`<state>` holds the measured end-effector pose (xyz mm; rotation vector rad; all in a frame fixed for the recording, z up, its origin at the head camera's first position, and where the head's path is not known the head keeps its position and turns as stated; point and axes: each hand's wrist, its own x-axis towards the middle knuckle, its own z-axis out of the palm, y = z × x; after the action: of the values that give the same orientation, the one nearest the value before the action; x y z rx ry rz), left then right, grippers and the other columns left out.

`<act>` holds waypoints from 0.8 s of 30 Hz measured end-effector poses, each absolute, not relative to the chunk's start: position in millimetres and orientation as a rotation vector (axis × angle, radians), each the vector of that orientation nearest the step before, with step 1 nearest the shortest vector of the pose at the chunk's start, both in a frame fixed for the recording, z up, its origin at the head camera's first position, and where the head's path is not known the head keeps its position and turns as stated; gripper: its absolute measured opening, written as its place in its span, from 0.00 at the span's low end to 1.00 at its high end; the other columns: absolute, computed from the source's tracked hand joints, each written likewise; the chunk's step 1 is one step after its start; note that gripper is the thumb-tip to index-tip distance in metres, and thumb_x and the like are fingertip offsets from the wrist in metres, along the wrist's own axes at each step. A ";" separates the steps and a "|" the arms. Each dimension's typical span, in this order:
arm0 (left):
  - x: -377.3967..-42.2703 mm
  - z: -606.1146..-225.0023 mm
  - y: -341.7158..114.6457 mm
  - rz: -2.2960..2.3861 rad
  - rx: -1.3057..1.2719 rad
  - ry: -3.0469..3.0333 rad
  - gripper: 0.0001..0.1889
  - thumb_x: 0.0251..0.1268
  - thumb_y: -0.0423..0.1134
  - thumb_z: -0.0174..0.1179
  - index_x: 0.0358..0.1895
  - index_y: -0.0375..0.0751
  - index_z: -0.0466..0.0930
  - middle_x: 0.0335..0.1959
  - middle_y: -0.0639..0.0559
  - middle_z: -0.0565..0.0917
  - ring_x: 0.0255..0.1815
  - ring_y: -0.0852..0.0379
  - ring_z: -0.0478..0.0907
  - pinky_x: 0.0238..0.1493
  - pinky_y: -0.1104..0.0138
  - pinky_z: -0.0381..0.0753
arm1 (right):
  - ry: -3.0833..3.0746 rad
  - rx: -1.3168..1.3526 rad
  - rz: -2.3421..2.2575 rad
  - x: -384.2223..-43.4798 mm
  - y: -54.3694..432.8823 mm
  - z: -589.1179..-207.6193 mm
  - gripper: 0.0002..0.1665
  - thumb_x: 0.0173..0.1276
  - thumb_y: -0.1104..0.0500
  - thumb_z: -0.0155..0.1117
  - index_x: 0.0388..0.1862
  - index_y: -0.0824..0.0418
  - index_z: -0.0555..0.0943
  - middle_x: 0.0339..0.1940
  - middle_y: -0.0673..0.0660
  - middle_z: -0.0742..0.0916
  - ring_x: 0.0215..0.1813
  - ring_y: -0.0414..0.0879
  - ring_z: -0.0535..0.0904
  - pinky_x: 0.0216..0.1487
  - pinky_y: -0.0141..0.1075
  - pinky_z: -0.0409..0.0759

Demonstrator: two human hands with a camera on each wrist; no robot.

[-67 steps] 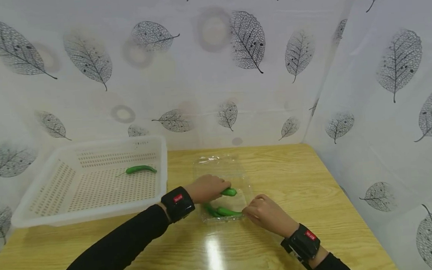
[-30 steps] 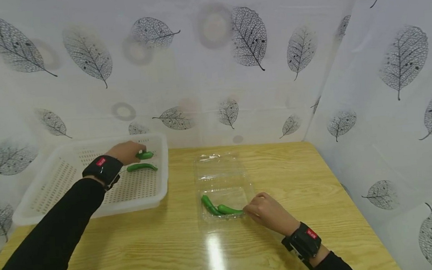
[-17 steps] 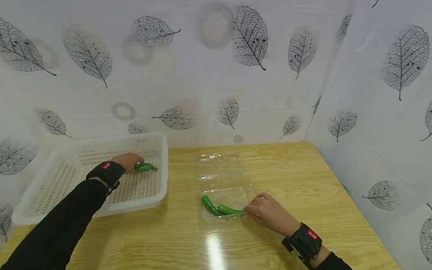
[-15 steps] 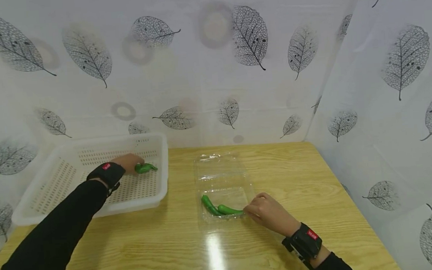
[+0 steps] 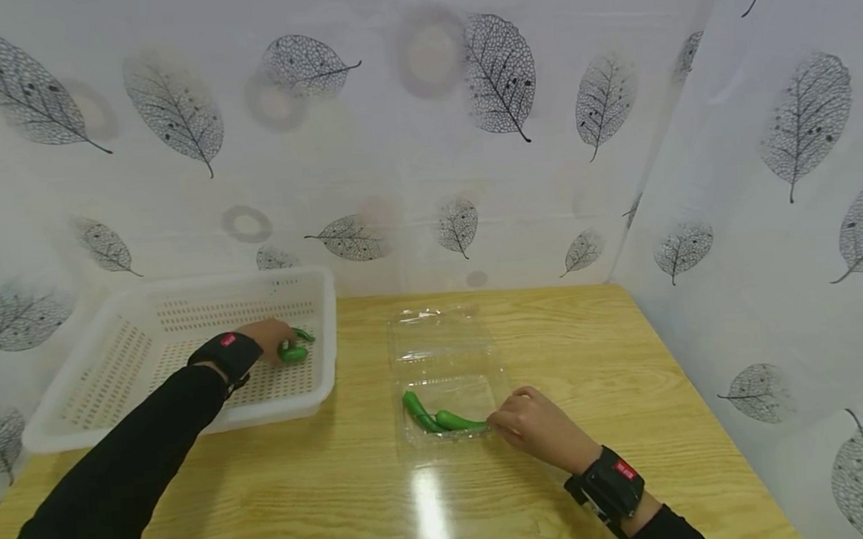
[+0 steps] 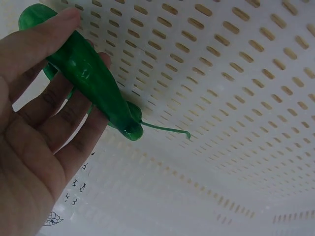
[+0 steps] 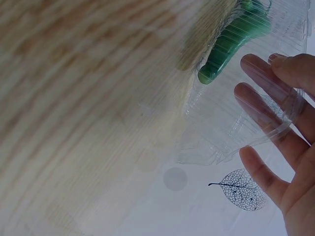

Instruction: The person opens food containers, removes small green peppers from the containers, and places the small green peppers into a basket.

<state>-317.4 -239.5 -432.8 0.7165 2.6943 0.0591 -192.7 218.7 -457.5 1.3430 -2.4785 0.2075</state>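
Observation:
My left hand (image 5: 269,338) is down in the white basket (image 5: 186,419), holding a green chili pepper (image 5: 292,355) between thumb and fingers. In the left wrist view the thumb lies across the pepper (image 6: 88,73), with the fingers behind it. A second pepper (image 5: 304,334) lies on the basket floor just beyond, partly covered by the hand. My right hand (image 5: 536,427) pinches the near right edge of a clear plastic box (image 5: 447,381). Inside the box lie two more peppers, one on the left (image 5: 419,411) and one along the front (image 5: 459,420).
The basket stands at the back left of the wooden table (image 5: 327,494). The box's lid (image 5: 436,328) is folded back behind it. A leaf-printed sheet (image 5: 422,136) hangs behind the table and along its right side.
My left hand has carried a pepper from over the box into the basket, lowered it by the other pepper, then shifted slightly toward me. The right hand has stayed at the box edge.

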 end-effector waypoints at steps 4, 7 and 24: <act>-318.2 -435.5 -239.2 0.060 0.718 2.700 0.14 0.46 0.31 0.70 0.40 0.35 0.81 0.38 0.45 0.83 0.37 0.54 0.76 0.40 0.61 0.78 | -2.482 1.344 0.225 -193.2 218.4 -456.8 0.09 0.53 0.62 0.72 0.34 0.53 0.85 0.29 0.45 0.88 0.33 0.37 0.82 0.47 0.38 0.78; -318.8 -437.6 -239.3 0.054 0.708 2.704 0.14 0.46 0.31 0.70 0.40 0.36 0.81 0.38 0.46 0.83 0.36 0.55 0.76 0.40 0.61 0.77 | -2.488 1.342 0.236 -193.5 218.1 -456.1 0.09 0.52 0.62 0.73 0.34 0.53 0.85 0.30 0.46 0.87 0.35 0.39 0.82 0.48 0.38 0.78; -314.3 -435.1 -235.1 0.038 0.669 2.693 0.15 0.46 0.31 0.71 0.40 0.38 0.80 0.36 0.47 0.83 0.36 0.54 0.76 0.40 0.61 0.78 | -2.560 1.369 0.181 -195.9 218.7 -433.4 0.20 0.51 0.49 0.74 0.42 0.54 0.84 0.36 0.47 0.87 0.42 0.42 0.81 0.52 0.41 0.77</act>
<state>-314.3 -235.1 -435.1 0.6686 2.6931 0.0382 -195.9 218.7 -433.4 1.3692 -2.5597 0.1809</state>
